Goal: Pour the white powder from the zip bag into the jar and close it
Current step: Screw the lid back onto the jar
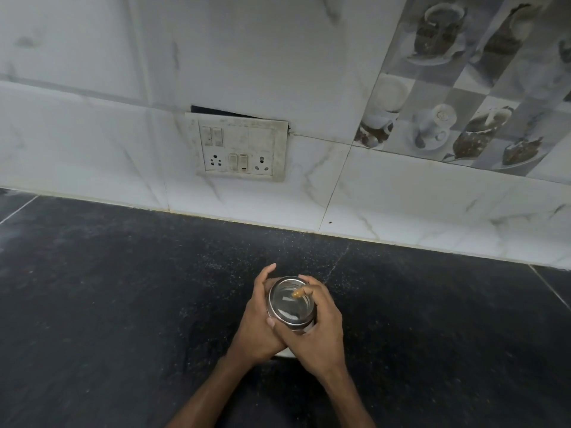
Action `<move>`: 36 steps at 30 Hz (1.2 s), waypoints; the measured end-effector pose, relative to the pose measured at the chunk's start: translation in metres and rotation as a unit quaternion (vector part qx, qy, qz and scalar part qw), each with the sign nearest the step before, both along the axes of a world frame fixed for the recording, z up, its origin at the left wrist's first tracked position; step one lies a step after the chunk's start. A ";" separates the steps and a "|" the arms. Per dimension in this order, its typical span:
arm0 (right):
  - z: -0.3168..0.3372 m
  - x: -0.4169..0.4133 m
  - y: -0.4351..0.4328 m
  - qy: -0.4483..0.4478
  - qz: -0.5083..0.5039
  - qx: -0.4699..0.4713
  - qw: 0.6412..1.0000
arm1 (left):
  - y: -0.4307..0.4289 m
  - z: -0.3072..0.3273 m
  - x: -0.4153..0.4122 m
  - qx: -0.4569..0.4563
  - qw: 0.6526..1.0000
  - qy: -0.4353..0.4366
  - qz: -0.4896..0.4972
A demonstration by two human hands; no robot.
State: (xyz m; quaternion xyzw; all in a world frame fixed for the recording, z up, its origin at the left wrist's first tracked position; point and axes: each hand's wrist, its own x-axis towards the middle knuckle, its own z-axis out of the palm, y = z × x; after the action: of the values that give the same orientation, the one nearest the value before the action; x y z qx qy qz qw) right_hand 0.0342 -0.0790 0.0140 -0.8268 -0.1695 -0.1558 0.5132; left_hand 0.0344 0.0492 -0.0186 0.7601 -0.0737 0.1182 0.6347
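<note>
Jar: a steel-rimmed jar [291,301] seen from above, low in the view toward 6 o'clock, held just above or on the dark worktop [123,304]; which of the two cannot be told.
Jar top: a clear, glassy round face with a metal band around it; whether this is a shut lid or an open mouth cannot be told.
Left hand: the left hand [258,322] is wrapped around the jar's 9 o'clock side, fingers curled on the wall, thumb at the near rim.
Right hand: the right hand [318,329] grasps the jar from its 3 o'clock side, fingers reaching over the rim at about 1 o'clock.
Hands together: they overlap at the jar's 6 o'clock side.
Under the hands: a small pale edge shows at 6 o'clock; too hidden to name.
Wall: white marbled tiles [401,205] run along the worktop's far edge.
Switch panel: a grimy switch and socket plate [238,147] sits at 12 o'clock from the jar.
Decor tiles: printed cup pictures [463,97] at 2 o'clock.
</note>
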 end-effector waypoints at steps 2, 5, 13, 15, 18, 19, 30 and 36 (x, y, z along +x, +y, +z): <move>-0.002 0.001 -0.002 0.000 0.007 -0.007 1.000 | 0.001 -0.001 0.000 0.003 1.000 0.001 -0.001; -0.003 0.001 -0.001 0.007 0.014 -0.013 1.000 | 0.001 -0.003 -0.001 -0.005 1.000 -0.004 0.005; -0.006 -0.006 0.002 0.030 -0.009 -0.023 0.999 | -0.003 -0.007 -0.004 -0.029 0.999 0.005 0.015; -0.007 -0.010 0.000 0.023 -0.009 -0.027 0.999 | -0.001 -0.007 -0.003 -0.020 1.000 0.010 -0.003; -0.015 -0.021 -0.005 0.015 -0.018 -0.020 1.000 | 0.000 -0.004 -0.004 -0.020 0.999 0.022 -0.021; -0.017 -0.026 -0.006 0.013 -0.025 -0.014 1.000 | 0.001 -0.003 -0.004 -0.022 0.999 0.024 -0.023; 0.001 -0.032 0.001 0.055 -0.076 -0.124 0.988 | -0.002 -0.003 -0.005 -0.024 1.000 0.015 -0.008; 0.029 -0.024 -0.004 0.090 0.000 -0.202 0.975 | -0.001 -0.002 -0.003 -0.022 1.000 0.021 -0.002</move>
State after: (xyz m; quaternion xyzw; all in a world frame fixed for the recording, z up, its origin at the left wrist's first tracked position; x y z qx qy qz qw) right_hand 0.0107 -0.0832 0.0434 -0.9240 -0.1509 -0.0433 0.3488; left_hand 0.0309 0.0487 -0.0205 0.7483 -0.0589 0.1026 0.6527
